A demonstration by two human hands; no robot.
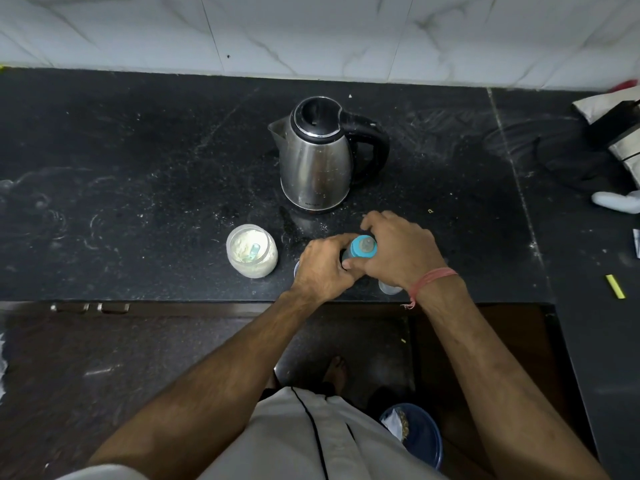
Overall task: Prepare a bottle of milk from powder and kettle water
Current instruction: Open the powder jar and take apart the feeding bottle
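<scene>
Two hands on one bottle (360, 249), head view: left hand (323, 268) curled round the bottle body, right hand (398, 252) gripping the blue teat collar (362, 247). Bottle stands near the counter (138, 168) front edge, kettle (317, 154) behind it, open powder jar (251, 251) with scoop just left. Judged step: turning the collar; cannot tell whether on or off. Next move likely needs a firm hold below while twisting above. Contents hidden.
</scene>
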